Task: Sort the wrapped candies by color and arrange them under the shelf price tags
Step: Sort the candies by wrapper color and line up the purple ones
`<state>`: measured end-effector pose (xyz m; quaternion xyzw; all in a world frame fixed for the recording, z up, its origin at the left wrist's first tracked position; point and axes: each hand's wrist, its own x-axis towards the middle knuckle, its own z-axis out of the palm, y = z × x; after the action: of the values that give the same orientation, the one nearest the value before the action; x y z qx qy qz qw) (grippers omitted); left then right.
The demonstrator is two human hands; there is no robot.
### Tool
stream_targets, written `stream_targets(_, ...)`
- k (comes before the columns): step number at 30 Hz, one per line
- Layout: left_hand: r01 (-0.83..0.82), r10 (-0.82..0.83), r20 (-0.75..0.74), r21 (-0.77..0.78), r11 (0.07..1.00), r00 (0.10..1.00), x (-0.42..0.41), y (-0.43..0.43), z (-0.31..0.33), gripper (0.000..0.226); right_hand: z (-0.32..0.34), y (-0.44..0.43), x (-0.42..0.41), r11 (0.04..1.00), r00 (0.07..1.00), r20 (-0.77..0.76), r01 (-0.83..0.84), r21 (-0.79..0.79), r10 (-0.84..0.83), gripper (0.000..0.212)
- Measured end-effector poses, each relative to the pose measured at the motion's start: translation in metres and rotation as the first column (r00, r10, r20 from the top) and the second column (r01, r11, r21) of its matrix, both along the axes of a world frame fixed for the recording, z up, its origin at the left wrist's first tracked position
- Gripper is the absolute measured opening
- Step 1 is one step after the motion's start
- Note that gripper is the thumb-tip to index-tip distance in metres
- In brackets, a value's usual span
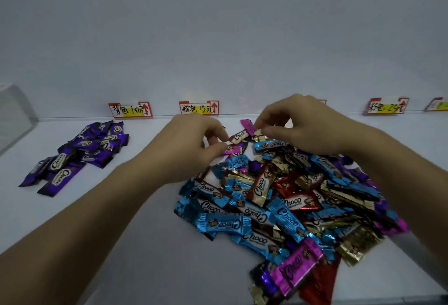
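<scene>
A big mixed heap of wrapped Choco candies in blue, brown, red, gold, pink and purple lies on the white shelf. A sorted pile of purple candies lies under the purple price tag. No candies show below the brown price tag. At the heap's far edge, my left hand pinches the left end of a brown candy. My right hand pinches a pink candy just beyond it, with a gold candy under the thumb.
Further price tags stand along the back wall at the right and at the far right edge; another is mostly hidden behind my right hand. A translucent white box stands at the far left.
</scene>
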<state>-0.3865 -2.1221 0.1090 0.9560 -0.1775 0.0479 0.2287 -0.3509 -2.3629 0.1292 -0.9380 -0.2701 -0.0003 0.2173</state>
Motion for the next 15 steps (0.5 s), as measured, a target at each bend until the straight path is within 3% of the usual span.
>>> stream_targets(2,0.059,-0.059,0.011,-0.059,0.996,0.998,-0.007,-0.014,0.004,0.008,-0.006,-0.011,-0.007,0.999,0.999,0.010,-0.033,0.010,0.033,0.018)
stream_targets(7,0.143,-0.149,-0.052,-0.103,0.984,0.987,-0.020,-0.040,-0.006,0.026,0.000,-0.031,-0.018,0.987,0.985,-0.071,-0.161,-0.005,0.160,0.021)
stream_targets(10,0.145,-0.150,-0.082,-0.060,0.988,0.985,-0.022,-0.042,-0.013,0.036,-0.002,-0.036,-0.018,0.966,0.973,-0.142,-0.206,-0.158,0.184,0.029)
stream_targets(12,0.163,-0.165,-0.064,-0.035,0.986,0.984,-0.023,-0.041,-0.016,0.033,-0.006,-0.035,-0.018,0.960,0.975,-0.145,-0.196,-0.198,0.170,0.031)
stream_targets(15,0.167,-0.168,-0.026,-0.059,0.984,0.985,-0.024,-0.036,-0.019,0.020,-0.007,-0.034,-0.019,0.983,0.984,-0.100,-0.158,-0.091,0.149,0.026)
